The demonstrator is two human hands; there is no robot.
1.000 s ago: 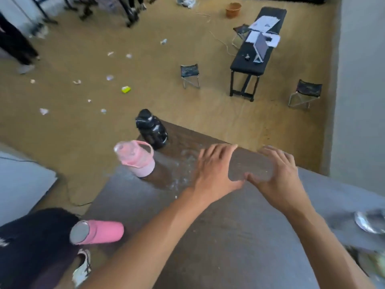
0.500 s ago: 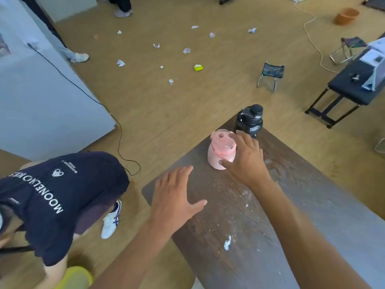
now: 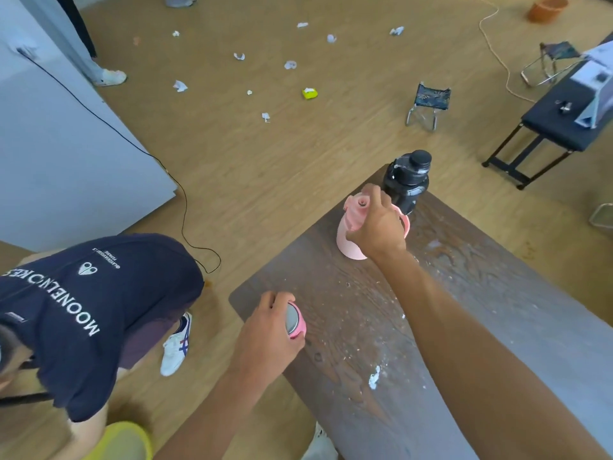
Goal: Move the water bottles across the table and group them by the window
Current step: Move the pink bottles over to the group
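Note:
A pale pink bottle with a handle [image 3: 348, 240] stands upright near the far end of the dark wooden table [image 3: 464, 310]. My right hand [image 3: 378, 224] is closed over its lid and handle. Just behind it, touching or nearly so, a black bottle [image 3: 408, 180] stands at the table's far corner. My left hand [image 3: 268, 333] is wrapped around a bright pink bottle with a metal end [image 3: 293, 322] at the table's near left corner; most of that bottle is hidden by the hand.
A person in a dark printed shirt [image 3: 83, 310] crouches left of the table, a white shoe [image 3: 175, 346] by the edge. Crumpled paper [image 3: 179, 85] litters the floor, with a folding stool [image 3: 428, 104], a black bench [image 3: 557, 127] and a cable [image 3: 185, 207].
My right hand has closed fully over the pale pink bottle's top. My left hand, open above the table half a second ago, now grips the bright pink bottle at the table's corner.

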